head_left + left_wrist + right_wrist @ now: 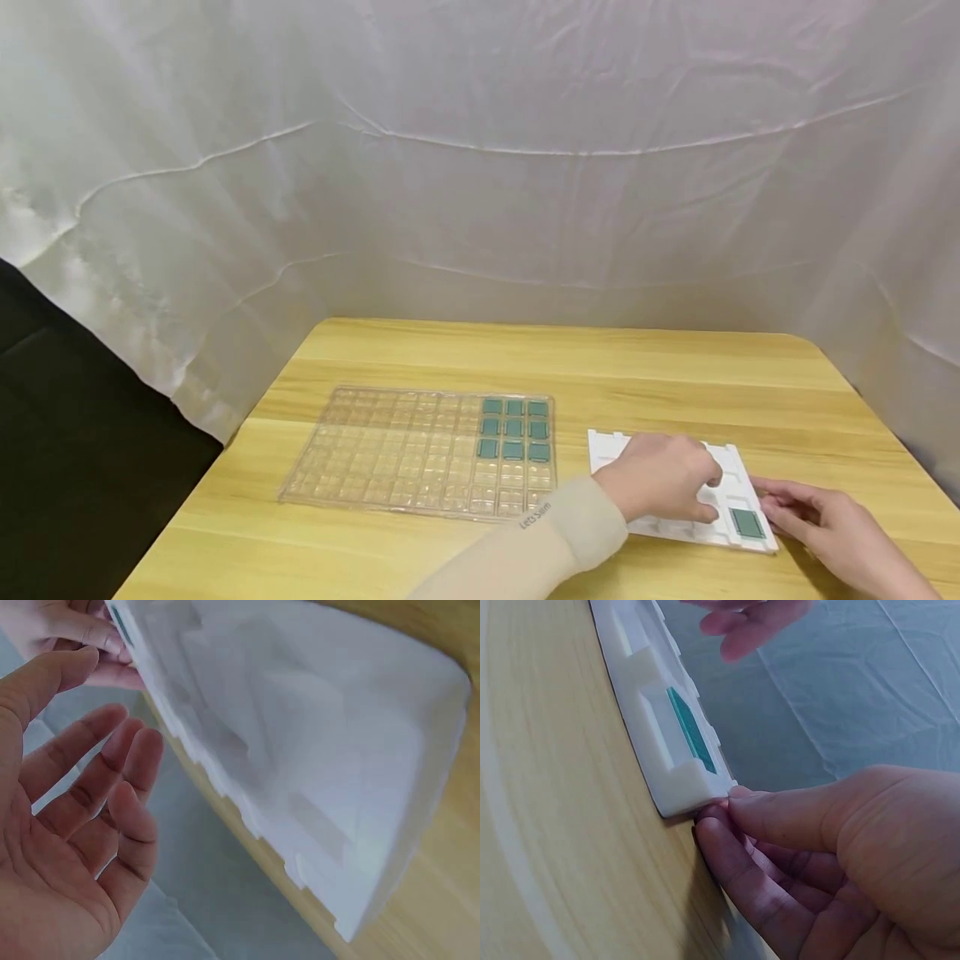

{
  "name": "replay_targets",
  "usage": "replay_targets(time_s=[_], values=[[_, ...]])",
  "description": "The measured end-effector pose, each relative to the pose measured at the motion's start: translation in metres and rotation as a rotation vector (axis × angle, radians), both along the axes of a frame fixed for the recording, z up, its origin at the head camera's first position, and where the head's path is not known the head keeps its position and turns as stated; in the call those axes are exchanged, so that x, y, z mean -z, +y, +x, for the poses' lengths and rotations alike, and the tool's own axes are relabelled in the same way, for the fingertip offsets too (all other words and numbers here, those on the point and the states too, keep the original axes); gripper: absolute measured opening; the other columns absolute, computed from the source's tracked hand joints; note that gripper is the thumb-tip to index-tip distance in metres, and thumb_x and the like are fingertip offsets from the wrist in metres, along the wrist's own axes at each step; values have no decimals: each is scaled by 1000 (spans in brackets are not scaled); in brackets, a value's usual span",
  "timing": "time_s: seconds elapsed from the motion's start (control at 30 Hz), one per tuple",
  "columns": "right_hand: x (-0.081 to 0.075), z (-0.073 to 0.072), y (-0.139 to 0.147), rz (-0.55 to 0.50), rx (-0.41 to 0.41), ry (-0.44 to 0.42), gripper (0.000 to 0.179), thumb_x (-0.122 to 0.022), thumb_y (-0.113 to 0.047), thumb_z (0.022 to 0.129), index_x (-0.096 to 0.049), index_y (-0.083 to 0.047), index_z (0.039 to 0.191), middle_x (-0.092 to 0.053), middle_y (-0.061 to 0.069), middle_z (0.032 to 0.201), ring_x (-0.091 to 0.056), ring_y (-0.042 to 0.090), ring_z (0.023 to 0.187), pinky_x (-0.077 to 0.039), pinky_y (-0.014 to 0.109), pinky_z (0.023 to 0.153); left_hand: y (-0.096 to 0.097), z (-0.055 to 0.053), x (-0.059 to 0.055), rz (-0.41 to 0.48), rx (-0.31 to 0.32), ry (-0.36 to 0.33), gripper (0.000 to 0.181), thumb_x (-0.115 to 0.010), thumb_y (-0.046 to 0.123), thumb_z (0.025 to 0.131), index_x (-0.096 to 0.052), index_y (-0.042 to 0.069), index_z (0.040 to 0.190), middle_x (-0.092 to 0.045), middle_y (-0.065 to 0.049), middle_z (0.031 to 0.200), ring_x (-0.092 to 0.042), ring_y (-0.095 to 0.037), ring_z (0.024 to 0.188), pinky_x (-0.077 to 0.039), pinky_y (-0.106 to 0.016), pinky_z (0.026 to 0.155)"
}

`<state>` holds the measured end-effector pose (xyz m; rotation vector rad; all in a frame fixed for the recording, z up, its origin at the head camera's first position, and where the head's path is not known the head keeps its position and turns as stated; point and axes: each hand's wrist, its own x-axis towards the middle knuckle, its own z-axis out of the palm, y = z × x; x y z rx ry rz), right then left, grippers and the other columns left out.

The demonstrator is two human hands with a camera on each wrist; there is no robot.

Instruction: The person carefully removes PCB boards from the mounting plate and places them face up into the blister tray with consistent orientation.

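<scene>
A white compartment tray (pixel 603 451) lies on the right of the table, with one green square chip (pixel 747 523) in its front right compartment. My left hand (pixel 663 478) hovers over the middle of this tray. Its fingers are loosely bent with nothing between them, as the left wrist view (pixel 75 802) shows. At the tray's right end, my right hand (pixel 832 525) pinches the corner between thumb (pixel 780 814) and fingers. The chip (pixel 691 731) sits close to that corner in the right wrist view. Part of the tray is hidden under the left hand.
A clear plastic tray (pixel 390 454) with many small compartments lies left of the white one. Several green chips (pixel 513 427) fill rows at its back right. The wooden table (pixel 480 354) ends against a pale cloth curtain (pixel 465 217); something black stands at far left.
</scene>
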<state>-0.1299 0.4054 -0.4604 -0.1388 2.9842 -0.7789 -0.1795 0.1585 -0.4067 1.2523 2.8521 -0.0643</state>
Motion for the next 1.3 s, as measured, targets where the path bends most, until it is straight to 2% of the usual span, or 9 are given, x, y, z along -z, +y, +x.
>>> replay_targets(time_s=[0.2, 0.3, 0.47, 0.8, 1.13, 1.3], values=[[-2, -1, -1, -33, 4, -41, 44, -65, -32, 109, -69, -1, 140, -78, 16, 125, -56, -15, 89, -51, 17, 73, 10, 4, 4, 3, -10, -12, 30, -78, 65, 90, -73, 50, 115, -66, 34, 106, -54, 8, 79, -46, -20, 63], [-2, 0, -1, -52, 3, -44, 43, -65, -30, 109, -69, 0, 139, -78, 17, 126, -56, -16, 89, -51, 16, 73, 14, 8, 8, 17, -12, -23, 25, -79, 67, 88, -72, 46, 101, -62, 31, 92, -52, 4, 72, -44, -22, 60], [-2, 1, -1, -60, 8, -47, 42, -65, -29, 109, -70, 1, 138, -77, 18, 128, -56, -17, 90, -50, 13, 73, 18, 11, 13, 16, -10, -9, 34, -79, 68, 88, -62, 39, 83, -50, 24, 77, -48, 2, 65, -39, -23, 56], [-2, 0, -1, -62, 9, -54, 43, -65, -29, 108, -70, 1, 138, -78, 16, 125, -57, -15, 88, -52, 15, 73, 25, 12, 15, -4, -17, 12, 32, -78, 67, 88, -61, 40, 81, -50, 24, 77, -48, 2, 63, -41, -24, 54], [-3, 1, -1, -64, 19, -60, 43, -65, -31, 108, -70, 0, 138, -78, 16, 125, -58, -16, 89, -51, 15, 73, 35, 12, 16, 27, -27, -46, 34, -77, 65, 91, -60, 39, 76, -49, 26, 76, -47, 4, 65, -39, -23, 58], [-3, -1, 1, -53, 32, -79, 46, -65, -33, 108, -69, 2, 138, -78, 16, 124, -58, -17, 89, -52, 16, 74, 40, 13, 18, 28, -35, -14, 38, -78, 67, 89, -57, 39, 73, -50, 27, 75, -48, 4, 64, -40, -25, 57]])
